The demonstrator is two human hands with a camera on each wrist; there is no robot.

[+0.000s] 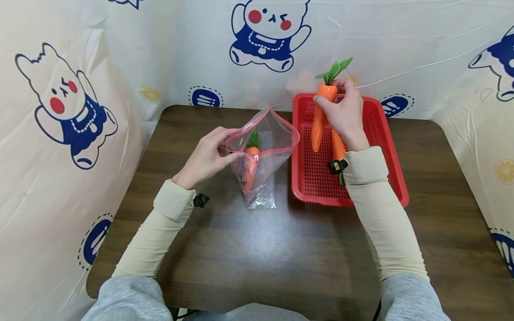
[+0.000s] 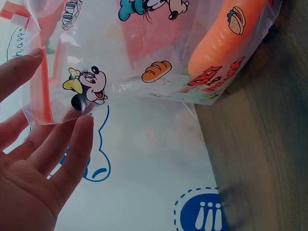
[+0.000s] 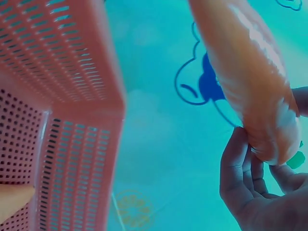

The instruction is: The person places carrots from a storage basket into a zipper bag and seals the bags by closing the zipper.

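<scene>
My left hand (image 1: 209, 154) pinches the left side of the pink-rimmed mouth of a clear zip bag (image 1: 277, 156), which gapes upward. Inside that bag a toy carrot (image 1: 250, 167) with a green top shows through the plastic; the left wrist view shows cartoon prints on the bag. My right hand (image 1: 347, 111) grips another orange carrot (image 1: 320, 120) near its leafy end, its tip pointing down over the red basket (image 1: 311, 189). In the right wrist view fingers (image 3: 236, 166) press against this carrot's thick end. A further carrot (image 1: 338, 145) lies in the basket, partly hidden by my right wrist.
The red basket stands on the right part of the dark wooden table (image 1: 241, 249). A patterned white sheet (image 1: 192, 53) hangs right behind the table and along its sides. Beneath the zip bag lies some clear plastic (image 1: 263, 200).
</scene>
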